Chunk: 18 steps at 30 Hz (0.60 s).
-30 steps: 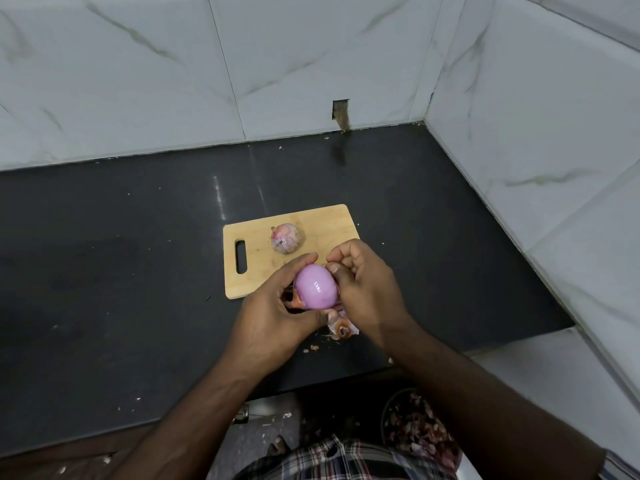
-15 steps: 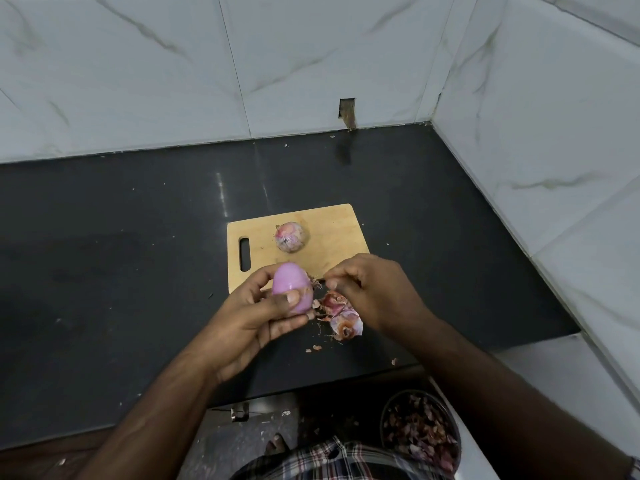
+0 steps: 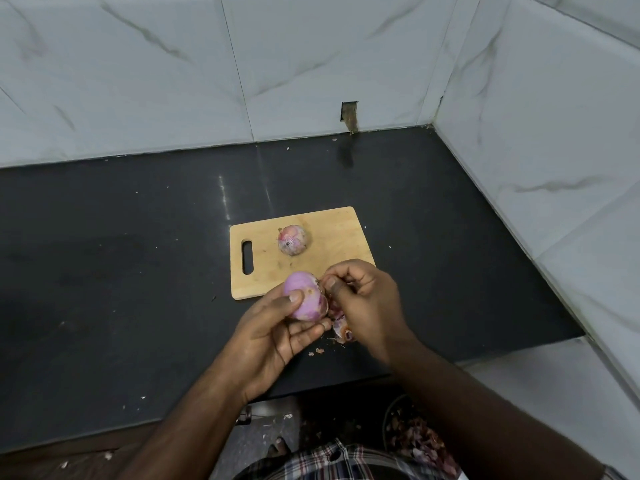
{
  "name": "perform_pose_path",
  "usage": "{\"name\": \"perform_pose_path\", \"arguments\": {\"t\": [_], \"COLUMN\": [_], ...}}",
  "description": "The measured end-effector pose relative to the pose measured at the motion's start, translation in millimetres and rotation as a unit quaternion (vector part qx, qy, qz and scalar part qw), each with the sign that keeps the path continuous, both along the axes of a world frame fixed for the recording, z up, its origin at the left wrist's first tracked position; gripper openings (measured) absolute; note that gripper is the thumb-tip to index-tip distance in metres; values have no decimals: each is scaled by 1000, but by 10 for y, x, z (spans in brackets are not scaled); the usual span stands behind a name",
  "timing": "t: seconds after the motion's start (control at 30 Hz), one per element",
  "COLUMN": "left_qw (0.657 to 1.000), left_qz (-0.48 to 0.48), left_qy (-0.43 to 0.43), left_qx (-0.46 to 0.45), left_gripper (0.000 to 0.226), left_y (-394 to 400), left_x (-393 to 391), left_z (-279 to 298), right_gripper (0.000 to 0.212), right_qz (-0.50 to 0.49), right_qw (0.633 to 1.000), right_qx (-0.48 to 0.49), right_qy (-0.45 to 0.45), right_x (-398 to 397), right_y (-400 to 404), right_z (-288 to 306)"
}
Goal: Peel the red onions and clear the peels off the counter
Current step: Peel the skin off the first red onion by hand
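Two onions are in play. One, already smooth and pale purple (image 3: 306, 301), sits just below the centre of the frame, cradled in the left hand (image 3: 277, 327) with the thumb pressed on its near face and the fingers curled beneath — a grip that holds it steady and turns its root end toward the other hand. The right hand (image 3: 363, 299) is closed in a pinch at that end, thumb and forefinger nipping what looks like the last scrap of skin or root; I judge this onion nearly done.

The second onion (image 3: 293, 240), its papery skin on, waits on the board (image 3: 332, 237) at mid-frame, within easy reach. Peels (image 3: 341, 329) lie on the dark desk (image 3: 138, 254) just under the right hand, dropped where they came off, with small flakes (image 3: 317, 351) beside them. A bowl (image 3: 408, 434) with similar scraps shows at the lower right, below the desk edge — likely where the peels will go.
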<state>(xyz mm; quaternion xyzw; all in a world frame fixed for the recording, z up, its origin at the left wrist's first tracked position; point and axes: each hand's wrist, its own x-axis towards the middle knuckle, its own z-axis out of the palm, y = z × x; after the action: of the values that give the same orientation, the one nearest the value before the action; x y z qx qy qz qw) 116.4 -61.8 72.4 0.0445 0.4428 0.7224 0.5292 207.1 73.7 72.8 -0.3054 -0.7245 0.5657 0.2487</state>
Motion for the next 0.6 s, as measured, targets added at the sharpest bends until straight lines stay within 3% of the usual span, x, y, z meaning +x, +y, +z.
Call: {"name": "perform_pose_path", "arguments": {"t": [0.1, 0.17, 0.27, 0.37, 0.5, 0.6], "left_qw": [990, 975, 984, 994, 998, 999], "left_qz": [14, 31, 32, 14, 2, -17], "left_qy": [135, 202, 159, 98, 60, 47], "left_qx": [-41, -82, -72, -43, -25, -16], "left_gripper": [50, 55, 53, 50, 54, 70], "left_y": [42, 44, 7, -33, -29, -13], "left_x": [22, -3, -73, -115, -115, -106], "left_z": [-19, -30, -16, -6, 1, 19], "right_gripper": [18, 19, 17, 30, 34, 24], "right_qz": [-12, -1, 20, 67, 131, 115], "right_qw": [991, 988, 992, 986, 989, 993], "right_qx": [123, 139, 94, 103, 61, 21], "right_qy": [-54, -69, -82, -110, -28, 9], "right_x": [-9, 9, 64, 118, 105, 41], "right_y": [-17, -15, 77, 247, 248, 137], "right_z": [-22, -7, 56, 41, 18, 4]}}
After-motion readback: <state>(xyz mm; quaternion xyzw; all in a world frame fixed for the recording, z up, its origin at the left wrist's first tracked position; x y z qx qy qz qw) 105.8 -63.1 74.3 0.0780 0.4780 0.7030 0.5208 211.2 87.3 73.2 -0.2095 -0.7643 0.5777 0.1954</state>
